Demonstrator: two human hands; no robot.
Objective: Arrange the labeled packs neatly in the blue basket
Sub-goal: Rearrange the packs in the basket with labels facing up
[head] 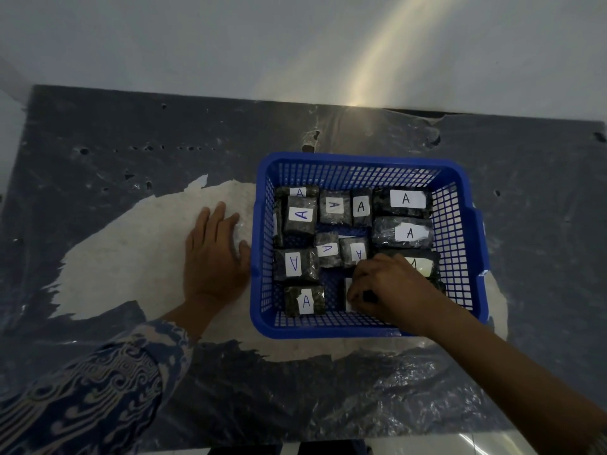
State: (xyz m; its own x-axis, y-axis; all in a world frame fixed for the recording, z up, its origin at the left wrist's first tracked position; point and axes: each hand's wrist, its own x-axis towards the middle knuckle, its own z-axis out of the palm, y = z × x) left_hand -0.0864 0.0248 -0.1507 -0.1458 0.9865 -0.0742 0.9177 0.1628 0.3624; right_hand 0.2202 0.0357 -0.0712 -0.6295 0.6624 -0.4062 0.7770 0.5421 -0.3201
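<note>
1. Head view: right hand [391,290] pinches a labeled pack [348,298] inside the blue basket [364,330]; left hand [213,257] rests flat, open, on the surface [131,224].
2. Risk: nudging neighbouring packs askew.

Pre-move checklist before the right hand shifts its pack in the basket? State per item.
1. Blue basket flat on table: ok.
2. Left hand open, flat on the table beside the basket: ok.
3. Right hand has a firm grip on a pack: cannot tell, fingers hide it.
4. All packs inside basket: ok.
5. Rows neat: not ok, the middle packs sit skewed.
6. Labels facing up: ok on those visible.
</note>
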